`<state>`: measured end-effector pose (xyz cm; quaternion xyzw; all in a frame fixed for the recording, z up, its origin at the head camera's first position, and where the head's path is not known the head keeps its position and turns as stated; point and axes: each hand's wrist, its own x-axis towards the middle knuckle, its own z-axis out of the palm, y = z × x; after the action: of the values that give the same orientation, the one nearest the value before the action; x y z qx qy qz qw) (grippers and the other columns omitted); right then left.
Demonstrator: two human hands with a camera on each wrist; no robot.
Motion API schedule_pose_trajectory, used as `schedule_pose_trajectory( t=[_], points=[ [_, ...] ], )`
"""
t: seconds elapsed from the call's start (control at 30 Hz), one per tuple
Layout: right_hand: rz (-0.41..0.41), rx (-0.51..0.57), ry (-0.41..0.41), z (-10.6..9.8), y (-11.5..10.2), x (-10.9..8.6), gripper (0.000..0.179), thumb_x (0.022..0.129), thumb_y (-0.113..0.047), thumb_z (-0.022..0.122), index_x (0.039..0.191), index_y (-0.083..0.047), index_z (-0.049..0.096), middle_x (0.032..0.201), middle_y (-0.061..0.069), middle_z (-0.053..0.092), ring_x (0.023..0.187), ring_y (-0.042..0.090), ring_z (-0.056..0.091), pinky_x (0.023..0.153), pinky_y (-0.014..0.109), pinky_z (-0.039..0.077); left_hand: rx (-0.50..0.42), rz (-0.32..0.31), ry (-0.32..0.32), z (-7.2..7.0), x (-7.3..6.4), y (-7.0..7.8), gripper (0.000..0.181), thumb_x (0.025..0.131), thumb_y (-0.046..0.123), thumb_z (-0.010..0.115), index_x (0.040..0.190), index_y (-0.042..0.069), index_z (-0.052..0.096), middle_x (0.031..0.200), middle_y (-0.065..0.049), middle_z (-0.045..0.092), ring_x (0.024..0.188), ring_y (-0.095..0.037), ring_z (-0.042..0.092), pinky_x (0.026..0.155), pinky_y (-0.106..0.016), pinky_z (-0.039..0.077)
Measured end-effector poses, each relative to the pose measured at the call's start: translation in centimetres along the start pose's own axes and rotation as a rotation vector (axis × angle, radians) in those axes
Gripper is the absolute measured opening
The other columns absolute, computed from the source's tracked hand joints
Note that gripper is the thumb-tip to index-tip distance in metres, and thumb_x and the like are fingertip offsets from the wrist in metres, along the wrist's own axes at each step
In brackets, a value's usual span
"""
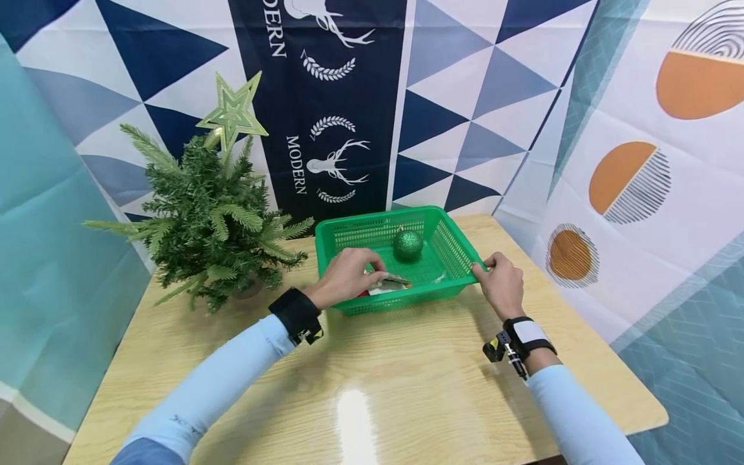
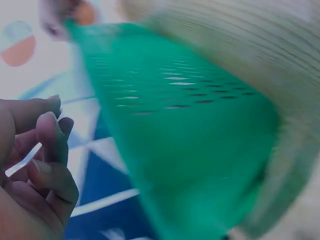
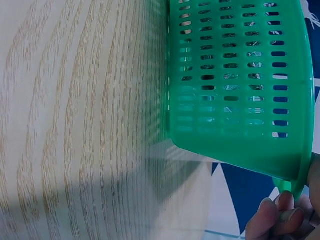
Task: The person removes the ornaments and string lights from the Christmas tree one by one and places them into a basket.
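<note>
A green plastic basket with slotted walls sits on the table. My left hand reaches over its left front part, fingers curled. Between thumb and fingers it pinches a small, flat, greyish piece; what it is I cannot tell. The left wrist view shows a thin pale edge among the curled fingers. White and red bits lie under that hand, partly hidden. A glittery green ball ornament rests inside the basket toward the back. My right hand grips the rim at the right front corner, fingers curled around it.
To the left of the basket stands a small artificial Christmas tree topped with a gold-green star. Patterned cloth hangs behind the wooden table. A clear plastic scrap lies in the basket's right side.
</note>
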<state>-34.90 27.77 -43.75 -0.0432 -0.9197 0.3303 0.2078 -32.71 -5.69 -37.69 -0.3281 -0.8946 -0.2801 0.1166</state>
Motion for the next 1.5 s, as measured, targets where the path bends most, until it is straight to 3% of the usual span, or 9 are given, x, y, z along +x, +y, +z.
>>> schedule_pose_trajectory(
  t=[0.27, 0.43, 0.6, 0.83, 0.97, 1.07, 1.13, 1.2, 1.5],
  points=[
    [0.038, 0.0, -0.013, -1.2, 1.5, -0.9, 0.025, 0.1, -0.024, 0.066, 0.1, 0.001, 0.065, 0.075, 0.012, 0.062, 0.062, 0.027, 0.056, 0.056, 0.037, 0.04, -0.119, 0.155, 0.28, -12.9, -0.9, 5.1, 0.01, 0.098, 0.017, 0.074, 0.095, 0.008, 0.077, 0.087, 0.001, 0.073, 0.052, -0.009, 0.05, 0.054, -0.022, 0.046],
    [0.026, -0.002, -0.006, -1.5, 1.7, -0.7, 0.026, 0.099, -0.024, 0.066, 0.1, 0.002, 0.066, 0.073, 0.011, 0.062, 0.064, 0.029, 0.057, 0.057, 0.037, 0.04, 0.077, -0.054, 0.442, -22.5, -0.9, 3.1, 0.022, 0.102, 0.027, 0.069, 0.102, 0.007, 0.078, 0.093, -0.004, 0.076, 0.048, -0.006, 0.055, 0.051, -0.018, 0.044],
    [0.033, -0.002, -0.001, -1.5, 1.6, -0.4, 0.027, 0.099, -0.025, 0.065, 0.101, 0.002, 0.066, 0.074, 0.012, 0.062, 0.066, 0.03, 0.058, 0.057, 0.037, 0.04, 0.231, -0.34, 0.359, -28.5, -1.2, -1.4, 0.039, 0.106, 0.035, 0.059, 0.128, 0.005, 0.071, 0.117, -0.018, 0.073, 0.049, -0.001, 0.055, 0.086, -0.031, 0.049],
    [0.029, -0.001, -0.019, -0.4, 0.9, -0.4, 0.026, 0.099, -0.026, 0.066, 0.099, 0.001, 0.066, 0.074, 0.012, 0.064, 0.065, 0.03, 0.059, 0.057, 0.037, 0.041, 0.066, -0.505, 0.115, -31.6, -3.2, -5.4, 0.059, 0.11, 0.042, 0.045, 0.16, 0.01, 0.038, 0.153, -0.024, 0.046, 0.061, -0.026, 0.066, 0.06, -0.032, 0.048],
    [0.017, -0.005, -0.02, 0.0, 0.6, -0.1, 0.026, 0.098, -0.026, 0.066, 0.099, 0.0, 0.067, 0.075, 0.012, 0.064, 0.067, 0.031, 0.06, 0.058, 0.037, 0.042, 0.059, -0.529, 0.165, -31.9, -3.7, -6.0, 0.055, 0.108, 0.042, 0.051, 0.152, 0.01, 0.051, 0.146, -0.021, 0.051, 0.058, -0.023, 0.065, 0.054, -0.03, 0.046],
    [-0.001, 0.001, -0.015, 0.0, 0.4, 0.1, 0.026, 0.098, -0.025, 0.066, 0.098, 0.001, 0.067, 0.075, 0.013, 0.065, 0.066, 0.031, 0.06, 0.057, 0.036, 0.042, 0.117, -0.514, 0.249, -32.1, -3.8, -6.0, 0.049, 0.106, 0.041, 0.058, 0.14, 0.007, 0.063, 0.119, -0.008, 0.065, 0.052, -0.021, 0.063, 0.09, -0.03, 0.048],
    [-0.004, 0.005, -0.012, 0.0, 0.3, 0.1, 0.026, 0.098, -0.025, 0.066, 0.098, 0.001, 0.067, 0.075, 0.014, 0.066, 0.065, 0.031, 0.06, 0.056, 0.036, 0.042, 0.15, -0.489, 0.299, -32.2, -3.8, -5.9, 0.044, 0.104, 0.039, 0.062, 0.132, 0.005, 0.068, 0.098, 0.005, 0.066, 0.049, -0.018, 0.061, 0.114, -0.033, 0.03],
    [-0.001, 0.005, -0.009, 0.0, 0.3, 0.1, 0.025, 0.098, -0.024, 0.066, 0.097, 0.001, 0.067, 0.076, 0.014, 0.066, 0.065, 0.03, 0.06, 0.055, 0.036, 0.042, 0.184, -0.471, 0.333, -32.3, -3.8, -5.8, 0.04, 0.103, 0.037, 0.065, 0.126, 0.005, 0.071, 0.084, 0.016, 0.062, 0.047, -0.015, 0.059, 0.116, -0.034, 0.025],
    [-0.006, 0.003, -0.001, -0.1, 0.2, 0.0, 0.025, 0.097, -0.024, 0.065, 0.097, 0.001, 0.067, 0.075, 0.014, 0.065, 0.065, 0.03, 0.059, 0.055, 0.036, 0.041, 0.271, -0.474, 0.322, -32.8, -4.0, -5.1, 0.038, 0.104, 0.036, 0.064, 0.127, 0.007, 0.073, 0.076, 0.02, 0.062, 0.049, -0.012, 0.06, 0.068, -0.026, 0.039]
  ],
)
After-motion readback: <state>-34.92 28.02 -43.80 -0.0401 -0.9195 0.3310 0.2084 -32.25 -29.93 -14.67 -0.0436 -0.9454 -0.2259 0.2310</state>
